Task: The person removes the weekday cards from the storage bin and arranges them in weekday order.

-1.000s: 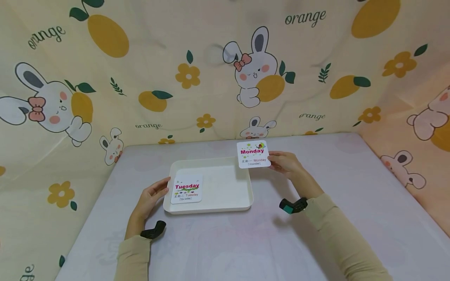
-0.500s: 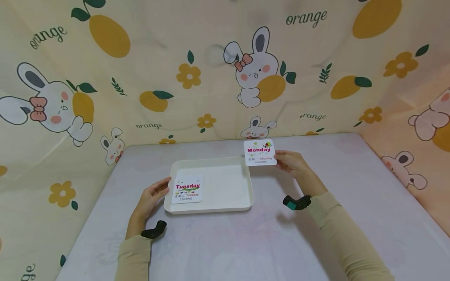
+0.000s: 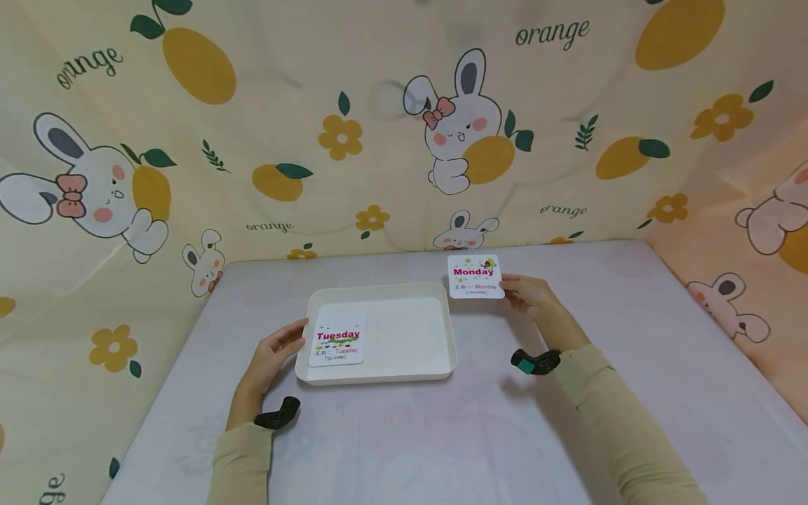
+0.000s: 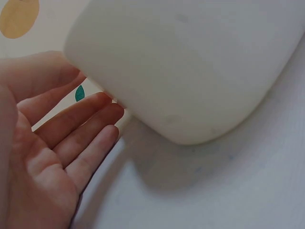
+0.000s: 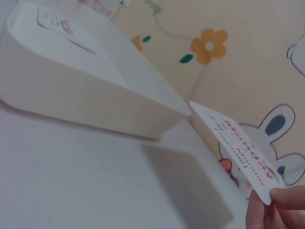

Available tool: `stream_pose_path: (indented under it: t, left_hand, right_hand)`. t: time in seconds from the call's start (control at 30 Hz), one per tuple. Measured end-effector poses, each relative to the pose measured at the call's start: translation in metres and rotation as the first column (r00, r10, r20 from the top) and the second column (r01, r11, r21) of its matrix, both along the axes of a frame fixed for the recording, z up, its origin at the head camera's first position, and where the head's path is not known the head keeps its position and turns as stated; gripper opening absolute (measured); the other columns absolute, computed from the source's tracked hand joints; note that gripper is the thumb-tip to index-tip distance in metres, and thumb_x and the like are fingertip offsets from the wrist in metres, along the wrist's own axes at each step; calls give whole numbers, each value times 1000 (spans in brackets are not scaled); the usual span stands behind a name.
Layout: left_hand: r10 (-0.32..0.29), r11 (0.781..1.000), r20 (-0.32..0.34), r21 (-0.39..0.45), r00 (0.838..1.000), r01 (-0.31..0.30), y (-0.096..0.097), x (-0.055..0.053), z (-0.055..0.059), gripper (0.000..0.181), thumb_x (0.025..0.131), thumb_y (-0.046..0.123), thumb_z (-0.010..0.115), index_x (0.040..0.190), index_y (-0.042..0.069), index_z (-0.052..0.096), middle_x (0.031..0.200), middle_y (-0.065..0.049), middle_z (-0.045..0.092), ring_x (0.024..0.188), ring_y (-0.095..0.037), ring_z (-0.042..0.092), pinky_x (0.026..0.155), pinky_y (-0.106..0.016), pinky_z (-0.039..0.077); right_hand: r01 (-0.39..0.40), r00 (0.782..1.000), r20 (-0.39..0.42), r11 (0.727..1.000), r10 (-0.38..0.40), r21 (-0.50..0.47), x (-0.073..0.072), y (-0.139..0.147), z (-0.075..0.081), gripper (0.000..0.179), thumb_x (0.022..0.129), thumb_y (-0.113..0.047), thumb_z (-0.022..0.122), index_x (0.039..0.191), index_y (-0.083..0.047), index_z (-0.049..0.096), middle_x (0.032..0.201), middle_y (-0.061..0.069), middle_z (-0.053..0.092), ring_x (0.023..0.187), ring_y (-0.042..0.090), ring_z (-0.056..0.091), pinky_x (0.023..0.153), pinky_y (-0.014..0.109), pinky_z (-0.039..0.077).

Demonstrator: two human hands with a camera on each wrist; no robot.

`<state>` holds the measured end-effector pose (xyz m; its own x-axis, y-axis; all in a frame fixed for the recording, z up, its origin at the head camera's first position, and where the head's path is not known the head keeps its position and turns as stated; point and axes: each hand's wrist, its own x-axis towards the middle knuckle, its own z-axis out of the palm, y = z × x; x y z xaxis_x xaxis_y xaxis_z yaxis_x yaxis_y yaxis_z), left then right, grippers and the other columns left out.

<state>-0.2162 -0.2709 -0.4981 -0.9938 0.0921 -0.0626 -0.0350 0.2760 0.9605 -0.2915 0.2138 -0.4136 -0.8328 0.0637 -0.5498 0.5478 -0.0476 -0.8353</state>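
Note:
A white tray point(image 3: 410, 344) lies on the table, and inside its left part is a square white card point(image 3: 336, 340) printed "Tuesday". My left hand point(image 3: 273, 358) rests at the tray's left edge. The left wrist view shows its fingers point(image 4: 90, 129) fairly straight, their tips against the tray's outer side point(image 4: 181, 76). My right hand point(image 3: 533, 298) pinches a second card point(image 3: 475, 277), printed "Monday", by its right edge. That card is raised off the table just past the tray's back right corner. In the right wrist view, thumb and fingers hold the Monday card point(image 5: 238, 150) at one corner.
Pale cloth covers the table point(image 3: 391, 442). A printed curtain point(image 3: 379, 126) with rabbits and oranges hangs behind and at both sides. A black band with a camera point(image 3: 535, 362) sits on the right wrist, another point(image 3: 278, 414) on the left.
My right hand has carried the Monday card to the right, from over the tray's back right corner to just beyond it. The left hand, tray and Tuesday card have stayed in place.

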Motion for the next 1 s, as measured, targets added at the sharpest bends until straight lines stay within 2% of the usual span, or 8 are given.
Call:
stream_pose_path:
  t: [0.1, 0.37, 0.6, 0.77, 1.0]
  left_hand:
    - [-1, 1000, 2, 1, 1000, 1, 0, 0, 0, 57, 93, 32, 63, 141, 6, 46, 152, -15, 42, 111, 20, 48, 93, 0, 39]
    - [0, 1000, -5, -3, 1000, 0, -1, 1, 0, 57, 94, 31, 62, 142, 6, 46, 148, -3, 49, 111, 20, 49, 93, -1, 40]
    - [2, 1000, -12, -4, 1000, -2, 1, 2, 1, 56, 94, 31, 62, 141, 5, 46, 150, -10, 46, 112, 20, 49, 94, 0, 40]
    - [3, 1000, -8, 2, 1000, -3, 2, 2, 2, 56, 94, 30, 61, 141, 5, 46, 151, -13, 44, 111, 21, 49, 93, 0, 40]
    - [13, 1000, -5, -5, 1000, -13, 1, 3, 2, 56, 94, 31, 62, 141, 5, 46, 151, -14, 44, 111, 21, 48, 93, 0, 39]
  right_hand:
    - [12, 1000, 21, 1000, -12, 4, -2, 1, -6, 50, 96, -11, 56, 144, -5, 43, 71, -11, 62, 74, 5, 55, 70, 16, 49]
    - [62, 995, 78, 998, -62, 6, -8, 6, -22, 52, 95, -13, 59, 145, -8, 44, 87, -6, 58, 80, 9, 53, 70, 16, 49]
    - [107, 990, 89, 994, -105, -14, -12, 9, -31, 53, 93, -12, 62, 143, -8, 45, 75, -8, 61, 77, 7, 55, 69, 15, 51]
    - [115, 990, 85, 993, -113, -11, -15, 8, -35, 54, 93, -11, 62, 144, -7, 44, 75, -8, 60, 75, 6, 57, 68, 16, 53]
    - [119, 989, 77, 990, -125, 81, -20, 6, -41, 50, 93, -14, 63, 140, -8, 50, 82, -7, 59, 73, 5, 57, 66, 14, 54]
